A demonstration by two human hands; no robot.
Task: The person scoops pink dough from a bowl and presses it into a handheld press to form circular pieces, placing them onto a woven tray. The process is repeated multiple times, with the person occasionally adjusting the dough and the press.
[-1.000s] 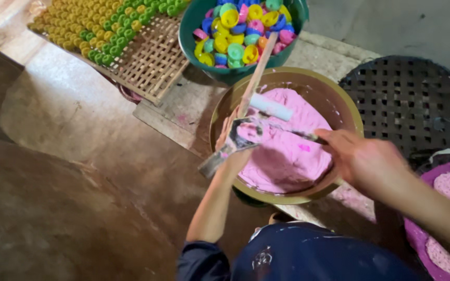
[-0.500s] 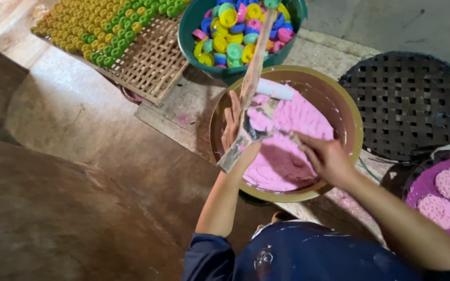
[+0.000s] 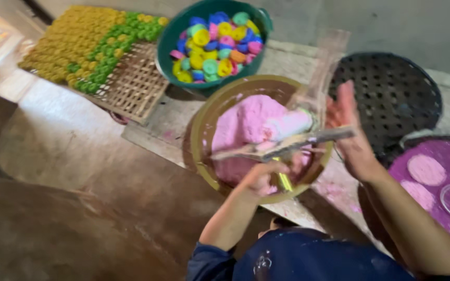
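The right hand had let go and lifted away open, while the left hand now gripped the flat stick alone over the pink dough.

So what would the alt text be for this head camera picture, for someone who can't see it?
Seen from above, a person's left hand grips a blurred flat stick across a brown bowl of pink dough, while the right hand is open beside it. Behind sit a green tub of coloured moulds and a woven tray.
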